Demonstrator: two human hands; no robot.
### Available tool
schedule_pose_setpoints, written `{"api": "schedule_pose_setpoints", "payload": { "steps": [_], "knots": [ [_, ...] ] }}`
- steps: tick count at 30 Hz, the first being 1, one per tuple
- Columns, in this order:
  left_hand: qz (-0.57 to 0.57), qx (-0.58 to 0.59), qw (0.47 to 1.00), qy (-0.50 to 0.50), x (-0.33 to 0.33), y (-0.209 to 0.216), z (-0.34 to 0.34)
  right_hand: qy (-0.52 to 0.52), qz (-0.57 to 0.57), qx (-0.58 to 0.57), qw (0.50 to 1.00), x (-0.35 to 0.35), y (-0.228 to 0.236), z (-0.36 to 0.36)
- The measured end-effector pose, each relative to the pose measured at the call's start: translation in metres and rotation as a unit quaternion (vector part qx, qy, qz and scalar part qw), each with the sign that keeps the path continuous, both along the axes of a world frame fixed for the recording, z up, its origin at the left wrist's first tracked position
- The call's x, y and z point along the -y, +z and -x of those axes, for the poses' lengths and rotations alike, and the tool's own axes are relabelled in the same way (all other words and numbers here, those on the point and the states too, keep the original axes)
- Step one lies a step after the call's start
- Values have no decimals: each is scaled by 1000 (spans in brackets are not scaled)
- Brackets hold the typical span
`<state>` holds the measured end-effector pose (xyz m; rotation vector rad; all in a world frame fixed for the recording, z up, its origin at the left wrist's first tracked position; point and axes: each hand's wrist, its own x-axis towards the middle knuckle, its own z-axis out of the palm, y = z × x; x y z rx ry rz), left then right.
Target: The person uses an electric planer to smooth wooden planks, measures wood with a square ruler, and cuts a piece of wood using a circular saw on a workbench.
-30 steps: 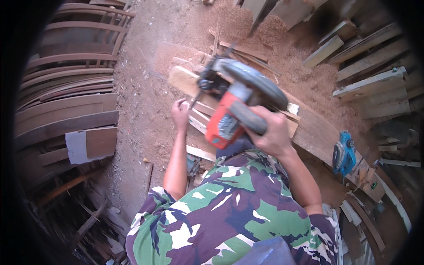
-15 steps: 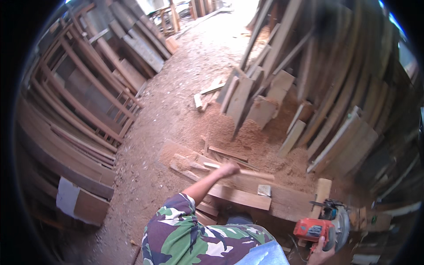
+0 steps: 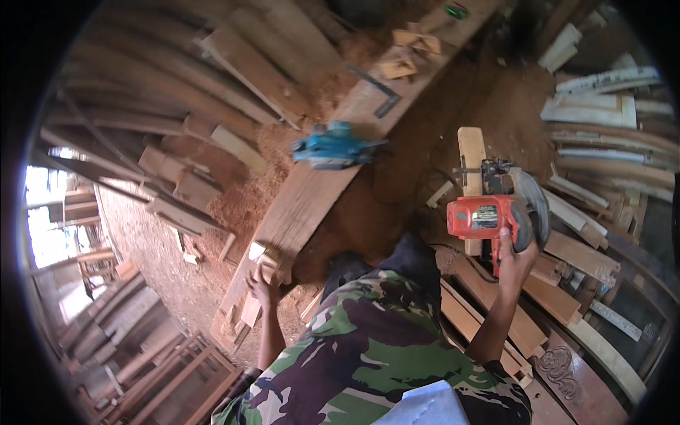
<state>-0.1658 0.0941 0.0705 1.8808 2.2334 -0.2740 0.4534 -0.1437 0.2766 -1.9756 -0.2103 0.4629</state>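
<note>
My right hand (image 3: 516, 262) grips the rear handle of a red circular saw (image 3: 483, 217), held to the right of my body. Its round blade guard faces right, and a pale wood strip (image 3: 472, 152) shows behind and under it. My left hand (image 3: 263, 285) is low over the near-left end of a long wooden plank (image 3: 304, 205), its fingers apart. Just beyond those fingertips sits a small pale wood block (image 3: 257, 251); whether they touch it I cannot tell. A blue electric planer (image 3: 334, 147) rests across the plank farther up.
Beyond the planer, a dark metal square (image 3: 386, 106) and small wood pieces (image 3: 398, 67) lie on the plank. Sawdust (image 3: 258, 184) covers the ground beside it. Boards lean at left; stacked timber (image 3: 545, 297) and a carved panel (image 3: 559, 375) lie at right. A cable loops near the saw.
My view has swung to the right, bringing the planer and the plank's far end into sight. My left hand has drawn back along the plank. The saw remains in my right hand.
</note>
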Motion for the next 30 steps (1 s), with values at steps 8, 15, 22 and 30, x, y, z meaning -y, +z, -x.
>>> {"api": "schedule_pose_setpoints", "payload": {
  "steps": [8,15,22,30],
  "knots": [
    [112,82,965,-222,-23,24,-191,96,179,-45,978,60,-232,-147],
    [236,55,964,-108,-74,-18,-202,203,382,79,898,16,-438,-261],
    [216,6,967,-133,-62,14,-250,391,558,220,698,21,-655,-323],
    [244,-3,969,-48,-57,28,-285,484,578,235,614,26,-794,-284]
  ]
}}
